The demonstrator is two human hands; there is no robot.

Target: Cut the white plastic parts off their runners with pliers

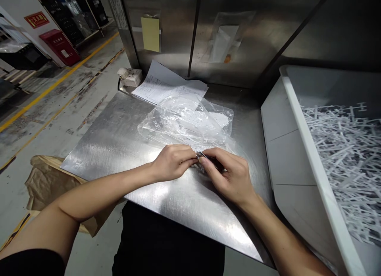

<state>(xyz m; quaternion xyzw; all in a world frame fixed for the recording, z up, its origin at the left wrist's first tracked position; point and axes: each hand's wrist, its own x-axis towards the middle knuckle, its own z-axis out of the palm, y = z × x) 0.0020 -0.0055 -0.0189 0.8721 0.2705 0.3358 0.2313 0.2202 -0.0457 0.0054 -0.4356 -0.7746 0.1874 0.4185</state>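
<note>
My left hand point(174, 163) is closed in a pinch, thumb against forefinger, above the metal tabletop point(166, 192). Facing it, my right hand point(232, 175) pinches a small, dark, shiny piece point(200, 154) whose kind I cannot make out. The fingertips of both hands almost meet at this piece; whatever the left fingers grip is hidden. Just beyond the hands lies a crumpled clear plastic bag point(166, 123) with small white pieces point(220, 119) in it. The bag's near edge reaches up to my fingers.
On the right stands a large pale bin point(285, 157) full of white plastic sticks point(345, 161). Printed papers point(160, 83) and a power strip point(132, 77) lie at the back, before a metal wall point(175, 62). Brown paper point(44, 184) sits low on the left.
</note>
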